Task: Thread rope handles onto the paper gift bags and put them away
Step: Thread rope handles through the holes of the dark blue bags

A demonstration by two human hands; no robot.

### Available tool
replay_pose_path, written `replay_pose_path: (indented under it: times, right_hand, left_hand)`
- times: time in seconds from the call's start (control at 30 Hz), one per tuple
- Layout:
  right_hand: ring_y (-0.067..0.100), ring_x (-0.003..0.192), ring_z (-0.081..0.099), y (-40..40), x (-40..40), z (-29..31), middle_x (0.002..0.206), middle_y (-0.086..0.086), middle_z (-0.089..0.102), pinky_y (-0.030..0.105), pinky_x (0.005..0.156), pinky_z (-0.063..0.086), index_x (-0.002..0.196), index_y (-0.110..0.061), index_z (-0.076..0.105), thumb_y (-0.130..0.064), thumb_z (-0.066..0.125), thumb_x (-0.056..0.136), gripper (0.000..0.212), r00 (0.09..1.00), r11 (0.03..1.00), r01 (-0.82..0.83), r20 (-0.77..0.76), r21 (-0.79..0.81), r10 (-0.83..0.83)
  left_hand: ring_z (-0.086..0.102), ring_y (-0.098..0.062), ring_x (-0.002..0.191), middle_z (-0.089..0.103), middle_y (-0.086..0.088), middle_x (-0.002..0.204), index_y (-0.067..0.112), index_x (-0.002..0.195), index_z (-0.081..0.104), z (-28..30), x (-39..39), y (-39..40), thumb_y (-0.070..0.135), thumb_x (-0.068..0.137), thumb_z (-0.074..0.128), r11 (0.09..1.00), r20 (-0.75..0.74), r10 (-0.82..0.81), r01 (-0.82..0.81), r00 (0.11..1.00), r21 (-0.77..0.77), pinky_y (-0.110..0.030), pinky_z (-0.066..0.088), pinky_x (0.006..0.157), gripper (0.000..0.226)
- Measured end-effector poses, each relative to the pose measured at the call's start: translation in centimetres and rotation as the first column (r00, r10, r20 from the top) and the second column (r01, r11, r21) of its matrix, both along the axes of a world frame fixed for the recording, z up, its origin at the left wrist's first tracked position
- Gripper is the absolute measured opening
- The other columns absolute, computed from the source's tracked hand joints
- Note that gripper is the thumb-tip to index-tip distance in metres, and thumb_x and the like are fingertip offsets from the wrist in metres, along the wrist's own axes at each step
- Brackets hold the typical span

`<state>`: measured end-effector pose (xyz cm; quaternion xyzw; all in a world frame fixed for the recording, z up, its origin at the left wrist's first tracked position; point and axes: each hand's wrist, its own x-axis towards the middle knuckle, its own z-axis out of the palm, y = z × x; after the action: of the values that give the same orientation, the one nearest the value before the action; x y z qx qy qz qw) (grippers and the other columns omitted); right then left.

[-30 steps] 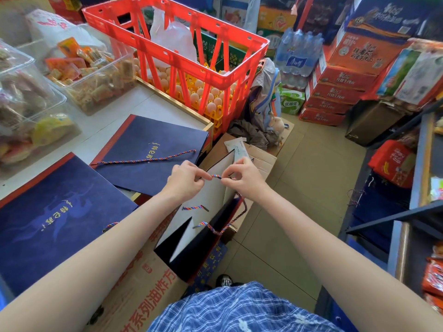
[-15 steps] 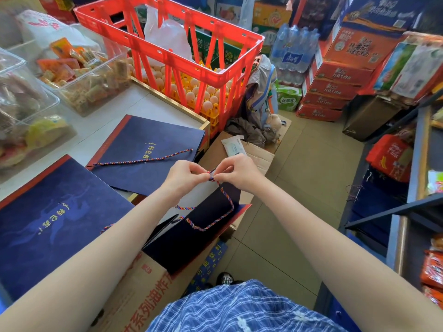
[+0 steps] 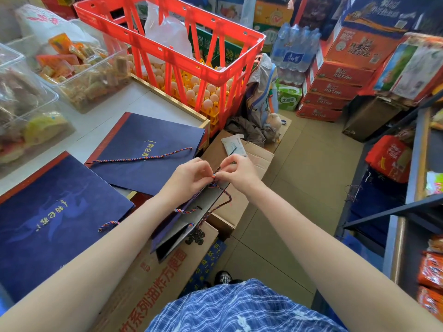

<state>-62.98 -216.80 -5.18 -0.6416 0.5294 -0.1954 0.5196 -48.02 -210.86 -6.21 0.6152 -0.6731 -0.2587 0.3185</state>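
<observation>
Both hands meet in the middle of the view, above a brown cardboard box point(image 3: 242, 207) on the floor. The left hand point(image 3: 189, 178) and the right hand point(image 3: 236, 172) each pinch the end of a multicoloured twisted rope handle point(image 3: 221, 202) between curled fingertips, right at the top edge of a dark navy paper gift bag point(image 3: 184, 226). That bag hangs tilted below the hands, its grey inner face turned up, and the rope loops down along its right edge; a second short piece of the same rope point(image 3: 183, 211) shows lower on the grey face.

On the white table point(image 3: 103, 121) to the left lie two more flat navy gift bags with gold lettering. The nearer one point(image 3: 48, 224) has a rope end point(image 3: 108, 225) poking out by the left forearm; the farther one point(image 3: 148, 149) carries a long striped rope point(image 3: 143, 158) stretched across it, and its corner overhangs the table edge.

Behind them stands a red plastic crate point(image 3: 172, 44) over yellow trays of eggs point(image 3: 203, 92), with clear plastic tubs of wrapped snacks point(image 3: 79, 68) beside it. A larger printed cardboard carton point(image 3: 153, 279) sits just under the held bag
</observation>
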Motion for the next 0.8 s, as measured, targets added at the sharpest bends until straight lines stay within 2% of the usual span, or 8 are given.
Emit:
replay_pose_path:
  times: [0.07,0.13,0.2,0.27,0.37,0.5,0.7,0.8]
  right_hand:
    - [0.017,0.077,0.067,0.5,0.0,-0.6,0.081,0.006,0.070,0.031,0.073,0.055,0.074,-0.021,0.061,-0.007,0.074,0.076,0.019,0.996,0.997,0.074,0.048,-0.025,-0.073]
    - [0.017,0.078,0.067,0.8,0.1,-0.9,0.080,0.005,0.070,0.032,0.076,0.056,0.071,-0.024,0.066,-0.007,0.072,0.078,0.019,0.992,0.994,0.101,0.079,-0.052,-0.096]
    - [0.015,0.079,0.066,0.9,0.2,-0.8,0.084,0.006,0.071,0.031,0.078,0.055,0.079,-0.020,0.071,-0.008,0.069,0.080,0.013,0.991,0.995,0.085,0.108,-0.048,-0.080]
    - [0.012,0.079,0.064,0.9,0.3,-0.4,0.090,0.009,0.071,0.023,0.075,0.053,0.093,-0.011,0.072,-0.007,0.069,0.081,0.013,0.989,0.999,0.037,0.145,-0.030,-0.033]
    - [0.009,0.076,0.063,1.0,0.3,0.0,0.083,0.003,0.069,0.018,0.069,0.050,0.094,-0.011,0.071,-0.007,0.069,0.082,0.014,0.985,0.999,0.022,0.173,-0.039,-0.015]
    - [0.008,0.076,0.063,0.9,0.4,0.1,0.078,-0.003,0.068,0.021,0.070,0.050,0.091,-0.017,0.071,-0.008,0.070,0.082,0.013,0.984,0.999,0.032,0.175,-0.030,-0.026]
    - [0.012,0.078,0.063,0.9,0.5,0.6,0.085,0.005,0.070,0.020,0.069,0.050,0.090,-0.009,0.073,-0.007,0.070,0.081,0.010,0.986,0.998,0.044,0.162,-0.037,-0.037]
    - [0.013,0.079,0.063,1.0,0.5,0.6,0.085,0.005,0.070,0.021,0.070,0.051,0.090,-0.009,0.073,-0.007,0.069,0.082,0.009,0.993,0.998,0.028,0.119,-0.055,-0.022]
  left_hand:
    - [0.061,-0.008,0.077,0.060,0.002,0.081,0.012,0.080,0.063,0.2,-0.1,-0.1,0.008,0.082,0.068,0.996,-0.050,0.056,-0.052,0.997,0.069,-0.004,0.039,0.066,0.007]
    - [0.061,0.005,0.071,0.063,0.005,0.077,0.015,0.079,0.062,0.1,-0.2,-0.1,0.008,0.082,0.068,0.991,-0.101,0.083,-0.072,0.991,0.114,-0.001,0.038,0.064,0.009]
    - [0.061,0.011,0.068,0.064,0.007,0.076,0.018,0.078,0.062,-0.1,-0.2,-0.2,0.009,0.083,0.068,0.986,-0.167,0.109,-0.086,0.980,0.143,-0.002,0.039,0.063,0.011]
    - [0.063,0.006,0.071,0.066,0.006,0.078,0.022,0.077,0.061,-0.1,0.1,-0.3,0.010,0.084,0.067,0.981,-0.240,0.142,-0.103,0.960,0.167,-0.004,0.041,0.065,0.015]
    - [0.066,-0.002,0.078,0.068,0.005,0.081,0.022,0.079,0.061,0.4,0.5,-0.4,0.011,0.085,0.066,0.979,-0.288,0.127,-0.073,0.949,0.191,-0.009,0.045,0.070,0.013]
    - [0.064,0.002,0.075,0.066,0.006,0.081,0.020,0.080,0.060,1.1,0.5,-0.5,0.012,0.085,0.066,0.986,-0.194,0.092,-0.061,0.977,0.157,-0.011,0.044,0.068,0.011]
    - [0.060,-0.010,0.080,0.058,-0.001,0.097,0.007,0.083,0.069,1.8,-0.6,-0.3,0.012,0.081,0.070,0.975,-0.077,0.220,-0.218,0.972,0.029,-0.002,0.042,0.066,0.006]
    - [0.059,-0.011,0.082,0.065,-0.003,0.088,0.006,0.089,0.072,2.6,-1.0,-0.6,0.015,0.082,0.068,0.939,-0.013,0.313,-0.308,0.950,0.157,-0.015,0.042,0.066,0.012]
